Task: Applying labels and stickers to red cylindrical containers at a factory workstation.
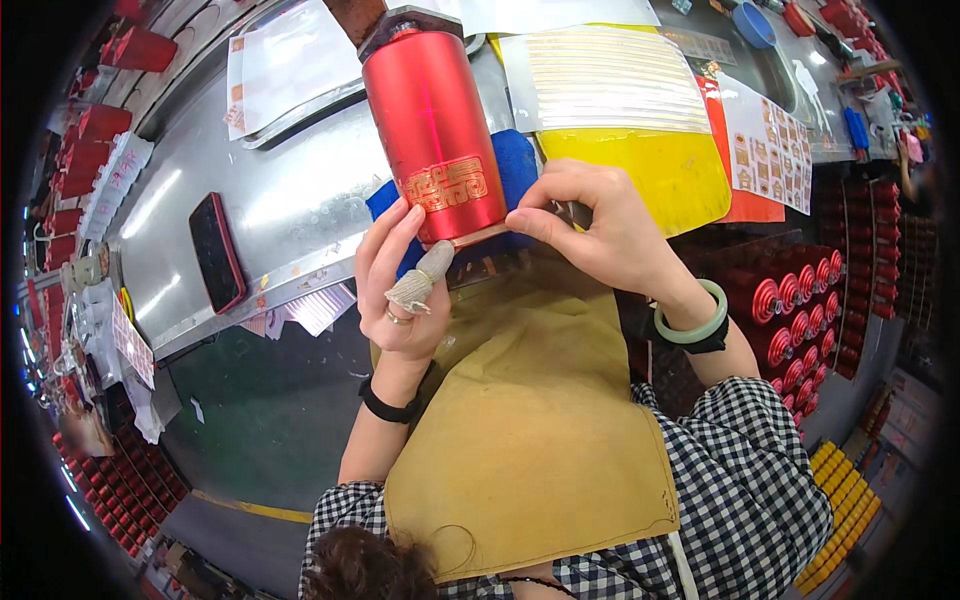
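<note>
A shiny red metal cylinder (425,110) is held at its far end by a dark fixture and points toward me. A gold fretwork decal (446,184) lies on its surface close to the near end. My left hand (405,285), with a grey cover on one fingertip, is closed against the cylinder's lower left edge. A thin coppery strip (480,236) runs along the near rim. At the rim's right corner, my right hand (590,215) pinches the end of this strip between thumb and forefinger. Blue material (517,165) shows behind the cylinder.
A phone (217,252) lies on the metal table to the left. White sheets (300,70) rest behind it. A sheet of pale strips (610,80) lies on a yellow mat (640,180) at right. A decal sheet (770,150) sits farther right. Stacked red cylinders (795,300) stand at my right.
</note>
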Motion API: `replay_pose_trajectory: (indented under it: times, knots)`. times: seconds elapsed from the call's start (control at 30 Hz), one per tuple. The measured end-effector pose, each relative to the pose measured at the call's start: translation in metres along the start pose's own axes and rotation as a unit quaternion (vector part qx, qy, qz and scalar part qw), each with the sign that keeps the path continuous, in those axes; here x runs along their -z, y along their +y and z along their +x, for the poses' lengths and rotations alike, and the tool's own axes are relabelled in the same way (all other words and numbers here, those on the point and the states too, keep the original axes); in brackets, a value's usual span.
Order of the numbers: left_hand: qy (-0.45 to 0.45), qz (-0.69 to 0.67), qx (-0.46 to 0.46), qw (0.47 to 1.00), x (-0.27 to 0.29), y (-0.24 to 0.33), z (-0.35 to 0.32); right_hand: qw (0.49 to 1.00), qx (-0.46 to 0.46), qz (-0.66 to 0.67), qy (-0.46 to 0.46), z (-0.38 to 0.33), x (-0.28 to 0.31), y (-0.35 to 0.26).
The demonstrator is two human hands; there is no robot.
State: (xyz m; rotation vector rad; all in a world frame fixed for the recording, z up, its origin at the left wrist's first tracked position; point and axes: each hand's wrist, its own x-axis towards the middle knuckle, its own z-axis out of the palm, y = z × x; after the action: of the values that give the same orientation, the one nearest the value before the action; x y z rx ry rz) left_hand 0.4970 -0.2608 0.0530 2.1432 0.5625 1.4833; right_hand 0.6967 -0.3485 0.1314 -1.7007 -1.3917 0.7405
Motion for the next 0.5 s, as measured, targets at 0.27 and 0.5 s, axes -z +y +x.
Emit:
replay_pose_trajectory:
  times: [0.27, 0.5]
  knots:
    - [-0.069, 0.110, -0.041, 0.991, 0.005, 0.010, 0.010, 1.000, -0.005, 0.006, 0.009, 0.000, -0.003, 0.006]
    - [-0.005, -0.026, 0.022, 0.999, -0.001, 0.002, 0.001, 1.000, -0.010, 0.023, 0.008, 0.002, -0.006, 0.007]
